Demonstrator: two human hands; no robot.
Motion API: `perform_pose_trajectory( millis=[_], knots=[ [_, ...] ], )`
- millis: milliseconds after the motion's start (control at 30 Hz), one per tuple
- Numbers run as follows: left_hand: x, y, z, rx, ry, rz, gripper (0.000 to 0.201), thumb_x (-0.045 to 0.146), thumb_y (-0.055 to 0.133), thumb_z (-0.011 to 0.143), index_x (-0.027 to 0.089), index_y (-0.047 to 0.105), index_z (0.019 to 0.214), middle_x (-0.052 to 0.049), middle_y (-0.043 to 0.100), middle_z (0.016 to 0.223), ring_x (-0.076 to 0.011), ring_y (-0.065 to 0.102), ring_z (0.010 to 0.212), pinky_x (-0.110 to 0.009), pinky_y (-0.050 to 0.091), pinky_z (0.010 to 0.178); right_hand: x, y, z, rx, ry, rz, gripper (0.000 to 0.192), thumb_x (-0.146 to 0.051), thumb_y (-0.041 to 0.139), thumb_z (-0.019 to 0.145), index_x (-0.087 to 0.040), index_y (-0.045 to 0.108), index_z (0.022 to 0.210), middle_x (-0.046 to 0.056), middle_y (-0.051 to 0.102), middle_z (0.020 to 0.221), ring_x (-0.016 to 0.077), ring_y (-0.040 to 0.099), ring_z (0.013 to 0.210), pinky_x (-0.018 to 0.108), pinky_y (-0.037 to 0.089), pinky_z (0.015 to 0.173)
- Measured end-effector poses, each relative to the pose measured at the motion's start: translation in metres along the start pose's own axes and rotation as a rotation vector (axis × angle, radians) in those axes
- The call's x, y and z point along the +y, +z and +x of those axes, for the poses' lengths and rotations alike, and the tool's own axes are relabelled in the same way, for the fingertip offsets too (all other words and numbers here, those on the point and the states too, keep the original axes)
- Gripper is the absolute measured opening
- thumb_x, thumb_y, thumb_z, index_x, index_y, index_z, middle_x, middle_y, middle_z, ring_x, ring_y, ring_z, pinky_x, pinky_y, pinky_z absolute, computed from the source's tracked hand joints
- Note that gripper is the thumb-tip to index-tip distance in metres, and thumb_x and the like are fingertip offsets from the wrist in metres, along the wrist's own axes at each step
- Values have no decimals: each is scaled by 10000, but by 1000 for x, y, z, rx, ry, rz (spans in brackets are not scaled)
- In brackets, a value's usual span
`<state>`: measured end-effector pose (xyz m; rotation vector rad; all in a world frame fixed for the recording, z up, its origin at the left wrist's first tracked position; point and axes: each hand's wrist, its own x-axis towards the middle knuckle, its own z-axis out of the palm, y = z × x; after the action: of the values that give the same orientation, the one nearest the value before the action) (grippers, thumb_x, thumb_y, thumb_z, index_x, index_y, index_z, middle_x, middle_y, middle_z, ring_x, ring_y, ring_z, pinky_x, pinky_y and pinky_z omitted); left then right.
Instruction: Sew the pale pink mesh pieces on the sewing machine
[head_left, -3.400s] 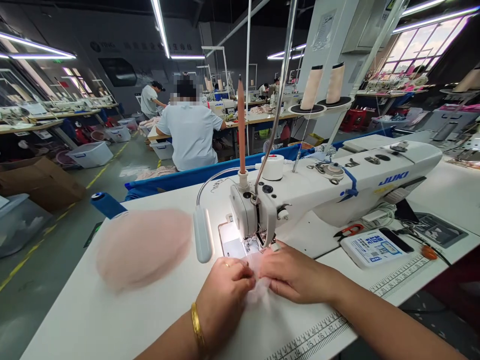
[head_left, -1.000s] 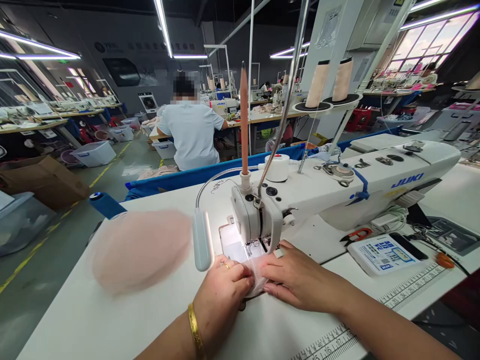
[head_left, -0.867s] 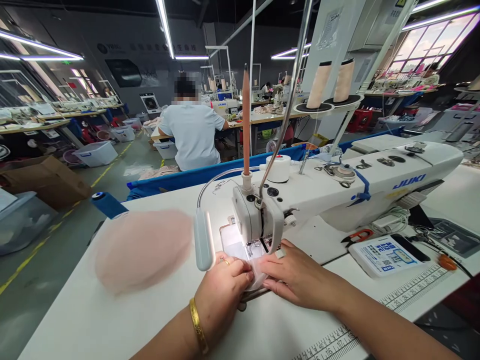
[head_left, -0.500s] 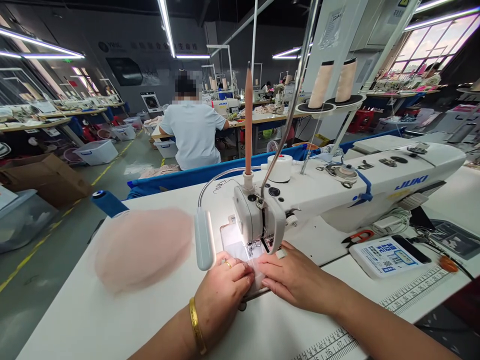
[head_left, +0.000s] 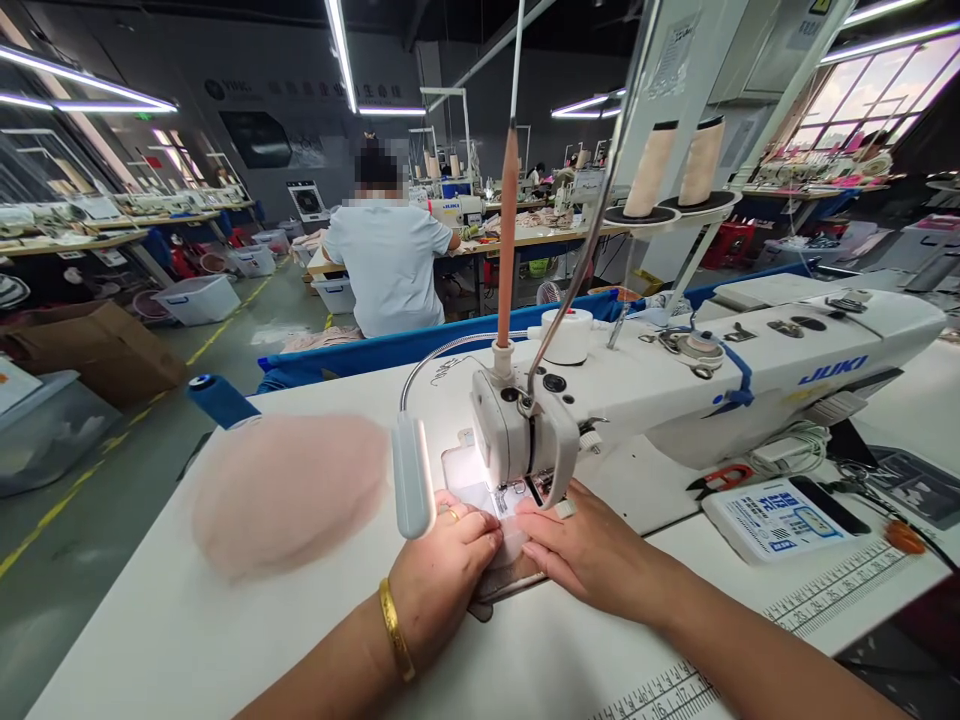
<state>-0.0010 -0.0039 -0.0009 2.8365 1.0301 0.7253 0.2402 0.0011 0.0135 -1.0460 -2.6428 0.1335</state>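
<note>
Pinkish fabric [head_left: 512, 549] spans the gap between left hand [head_left: 446, 565] and right hand [head_left: 600, 555].

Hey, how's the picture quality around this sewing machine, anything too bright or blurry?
Head view: the lamp whitens the machine bed beside it; head view: the pink fabric has soft, smeared edges, while the pencil looks crisp; head view: the pale cloth between the left hand and right hand is hard to make out.
</note>
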Motion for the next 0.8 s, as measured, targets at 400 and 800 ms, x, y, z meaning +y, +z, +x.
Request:
perform_pose_trajectory(
  millis=[400, 800],
  knots=[
    [-7, -3, 6, -62, -52, 72, 269, 143, 471, 1032, 184, 733, 990, -36, 778, 1115, -225, 707, 949, -427, 489, 988, 3, 9, 5, 140, 31, -43, 179, -187, 616, 937, -173, 718, 1084, 128, 740, 1140, 286, 636, 989, 396, 546, 856],
    [-11, 1, 5, -54, -105, 58, 288, 177, 421, 1042, 213, 705, 1019, -46, 758, 1120, -240, 686, 952, -469, 466, 998, 4, 12, 4, 212, 14, -48, 248, -160, 598, 942, -154, 739, 1146, 138, 746, 1181, 301, 658, 1031, 417, 586, 864]
  ],
)
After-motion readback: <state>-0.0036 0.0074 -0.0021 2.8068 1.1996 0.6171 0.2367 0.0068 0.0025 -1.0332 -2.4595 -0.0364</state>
